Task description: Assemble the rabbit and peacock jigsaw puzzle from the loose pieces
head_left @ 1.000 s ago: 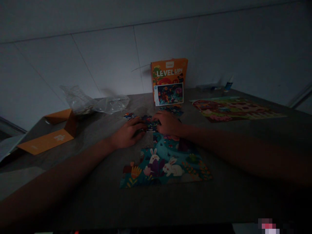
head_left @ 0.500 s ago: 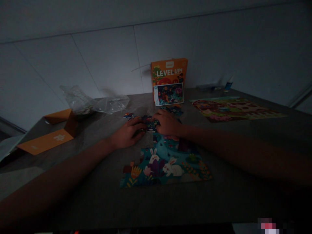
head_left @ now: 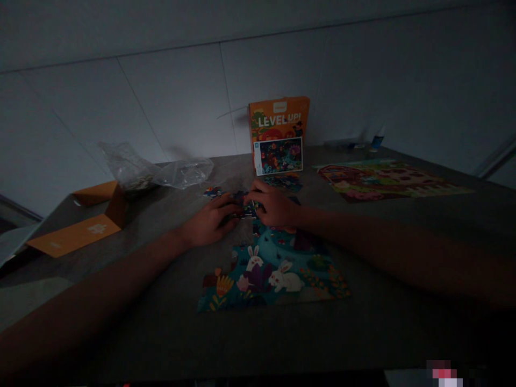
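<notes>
A partly joined jigsaw puzzle (head_left: 278, 258) with two white rabbits lies on the table in front of me. Its far end meets a cluster of dark puzzle pieces (head_left: 239, 196). My left hand (head_left: 212, 219) rests palm down at the left of this cluster, fingers stretched out and apart on the pieces. From the right, my right hand (head_left: 273, 205) reaches over the puzzle's upper part, its thumb and fingers drawn together on a puzzle piece (head_left: 253, 204) that is mostly hidden. A loose puzzle piece (head_left: 212, 191) sits beyond my left fingertips.
An orange puzzle box (head_left: 278, 115) stands by the wall, a picture card (head_left: 279, 156) leaning on it. More pieces (head_left: 285, 181) lie before the card. Left are an open orange box (head_left: 76, 231) and plastic bags (head_left: 185, 172). Right are a farm puzzle (head_left: 387, 180) and small bottle (head_left: 377, 142).
My right hand has shifted slightly left, and its fingertips are now over the dark cluster, nearer my left hand. My left hand has hardly moved.
</notes>
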A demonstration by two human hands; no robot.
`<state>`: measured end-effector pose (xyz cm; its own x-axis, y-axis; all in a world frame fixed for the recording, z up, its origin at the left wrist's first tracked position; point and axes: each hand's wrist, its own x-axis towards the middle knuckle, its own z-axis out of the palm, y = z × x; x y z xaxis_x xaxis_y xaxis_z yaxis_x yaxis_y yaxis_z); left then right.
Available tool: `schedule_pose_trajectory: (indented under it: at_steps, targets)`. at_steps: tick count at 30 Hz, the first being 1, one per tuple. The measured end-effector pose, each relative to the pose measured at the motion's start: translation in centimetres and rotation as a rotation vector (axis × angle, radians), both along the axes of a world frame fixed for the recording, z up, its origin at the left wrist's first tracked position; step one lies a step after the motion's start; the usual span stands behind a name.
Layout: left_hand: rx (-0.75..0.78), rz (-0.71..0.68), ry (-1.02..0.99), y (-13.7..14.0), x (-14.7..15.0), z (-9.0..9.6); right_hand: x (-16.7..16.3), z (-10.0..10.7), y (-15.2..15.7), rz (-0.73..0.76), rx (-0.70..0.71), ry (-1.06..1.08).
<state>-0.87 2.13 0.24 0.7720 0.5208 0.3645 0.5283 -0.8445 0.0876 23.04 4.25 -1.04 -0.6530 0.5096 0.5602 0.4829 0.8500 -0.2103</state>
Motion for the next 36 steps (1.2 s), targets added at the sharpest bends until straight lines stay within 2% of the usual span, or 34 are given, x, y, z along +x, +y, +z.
schedule_pose_trajectory:
  at_steps: [12, 20, 25, 28, 32, 36]
  targets:
    - [0.001, 0.0, -0.005, 0.0, 0.0, 0.0, 0.0, 0.1, 0.0, 0.038, -0.008, -0.011]
    - [0.015, -0.024, -0.016, 0.0, 0.0, 0.1, -0.2, 0.3, 0.0, 0.001, 0.017, -0.091]
    - [0.01, 0.0, -0.016, 0.0, -0.1, 0.0, -0.3, 0.4, 0.0, -0.051, 0.043, 0.017]
    - [-0.014, 0.071, -0.042, 0.0, -0.2, -0.3, -0.3, 0.1, 0.2, -0.013, 0.057, 0.169]
    - [-0.026, 0.141, -0.111, -0.1, -0.4, -0.5, -0.4, -0.4, 0.5, 0.093, -0.021, 0.289]
    - [0.017, 0.064, -0.071, -0.1, -0.4, -0.4, -0.3, -0.7, 0.5, 0.123, -0.121, 0.232]
